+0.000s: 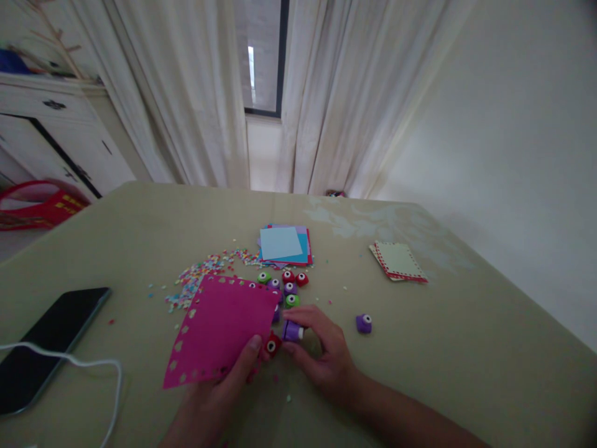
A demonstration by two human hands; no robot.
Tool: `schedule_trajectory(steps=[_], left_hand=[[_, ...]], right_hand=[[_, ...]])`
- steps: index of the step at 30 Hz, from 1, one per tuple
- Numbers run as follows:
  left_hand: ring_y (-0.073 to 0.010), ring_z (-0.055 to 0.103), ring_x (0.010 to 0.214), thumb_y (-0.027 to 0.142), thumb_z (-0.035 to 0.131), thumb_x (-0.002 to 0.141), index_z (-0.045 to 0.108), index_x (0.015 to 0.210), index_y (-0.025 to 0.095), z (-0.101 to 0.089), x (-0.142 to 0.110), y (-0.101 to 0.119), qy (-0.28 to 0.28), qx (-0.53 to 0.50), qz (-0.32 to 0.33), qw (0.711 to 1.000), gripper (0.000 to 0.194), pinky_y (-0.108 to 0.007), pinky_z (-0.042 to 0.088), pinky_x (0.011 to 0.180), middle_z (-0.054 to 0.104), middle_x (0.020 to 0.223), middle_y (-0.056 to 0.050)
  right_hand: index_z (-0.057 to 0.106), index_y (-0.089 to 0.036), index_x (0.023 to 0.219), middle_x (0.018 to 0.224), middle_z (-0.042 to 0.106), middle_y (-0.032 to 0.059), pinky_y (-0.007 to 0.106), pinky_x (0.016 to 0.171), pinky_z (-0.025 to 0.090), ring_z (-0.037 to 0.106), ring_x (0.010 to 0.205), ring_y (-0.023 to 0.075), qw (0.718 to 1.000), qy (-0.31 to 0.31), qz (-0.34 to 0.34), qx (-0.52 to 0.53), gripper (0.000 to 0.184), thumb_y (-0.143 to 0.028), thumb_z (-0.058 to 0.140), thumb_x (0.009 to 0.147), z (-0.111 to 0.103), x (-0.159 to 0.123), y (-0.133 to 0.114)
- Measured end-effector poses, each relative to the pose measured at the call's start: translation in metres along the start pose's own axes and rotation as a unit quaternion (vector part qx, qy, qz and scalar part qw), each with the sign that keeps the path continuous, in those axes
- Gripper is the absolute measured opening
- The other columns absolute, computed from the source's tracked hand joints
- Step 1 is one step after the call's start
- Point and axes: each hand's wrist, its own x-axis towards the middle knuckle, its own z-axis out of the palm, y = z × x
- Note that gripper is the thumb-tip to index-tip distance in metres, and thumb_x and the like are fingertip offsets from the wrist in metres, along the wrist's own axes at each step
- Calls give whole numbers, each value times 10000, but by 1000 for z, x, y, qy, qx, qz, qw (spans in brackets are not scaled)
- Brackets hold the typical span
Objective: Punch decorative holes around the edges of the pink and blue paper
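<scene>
With the left hand (224,379) pinching the magenta sheet (228,317) above the table (336,386) and the right's fingers clamped on a purple craft punch (292,331), unsteady support could misplace holes.

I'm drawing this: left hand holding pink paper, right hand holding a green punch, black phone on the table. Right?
Not quite: the head view shows the right hand holding a small purple plastic punch, not green. The left hand holds the pink paper sheet; the flat black phone is on the table.
</scene>
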Motion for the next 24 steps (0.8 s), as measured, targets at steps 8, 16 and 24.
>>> schedule_trajectory(steps=[8, 16, 24], left_hand=[[-354, 786, 1054, 599, 662, 860, 779, 1003, 243, -1, -4, 18, -9, -29, -77, 997, 402, -474, 641, 933, 853, 1052, -74], [-371, 768, 1115, 603, 681, 825, 793, 1034, 264, 6, -7, 12, -7, -27, -90, 996, 413, -537, 588, 1039, 851, 1080, -64], [-360, 765, 1125, 612, 666, 851, 789, 1055, 278, 7, -8, 13, -7, -17, -68, 998, 410, -511, 613, 1002, 841, 1122, -62]], right_hand=[[630, -269, 1127, 986, 687, 6, 232, 736, 531, 659, 814, 135, 963, 9, 132, 233, 416, -218, 894, 810, 15, -9, 4], [614, -234, 1092, 908, 697, -7, 233, 738, 516, 659, 792, 119, 892, -36, 231, 387, 416, -234, 912, 801, 16, 3, 8], [610, -240, 1094, 938, 687, -7, 229, 731, 509, 651, 806, 119, 908, -16, 203, 366, 436, -246, 924, 792, 21, 1, 12]])
